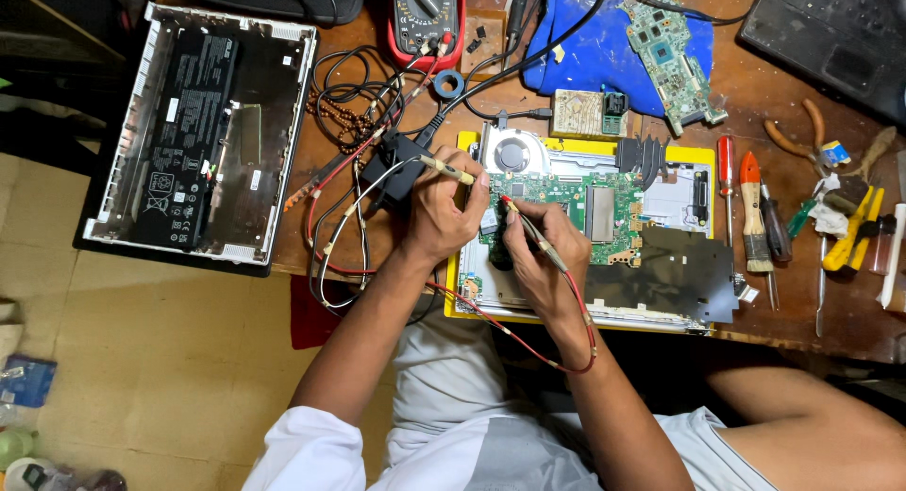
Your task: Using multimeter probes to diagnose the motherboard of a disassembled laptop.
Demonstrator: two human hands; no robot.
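Pretty cramped bench: green motherboard [576, 208] sits center frame near the desk's front edge, tools crowding the right. Left hand [444, 208] pinches the black probe [445, 168], right hand [543, 255] grips the red probe [533, 231], tip on the board.

Both hands low over the bench, fingers pinched, arms bare.

L hand [442, 208]: back of hand up, fingers curled into a tight pinch w/ thumb, knuckles bent, wrist straight; forearm runs down-left to the elbow, bare to a white sleeve. R hand [540, 248]: just beside the L, fingers folded in a pen-style pinch, fingertips pointing up-left, wrist slightly bent; forearm drops down-right to a white sleeve. Hands close, nearly touching at the fingertips. Forearms spread apart toward the body, making a V.
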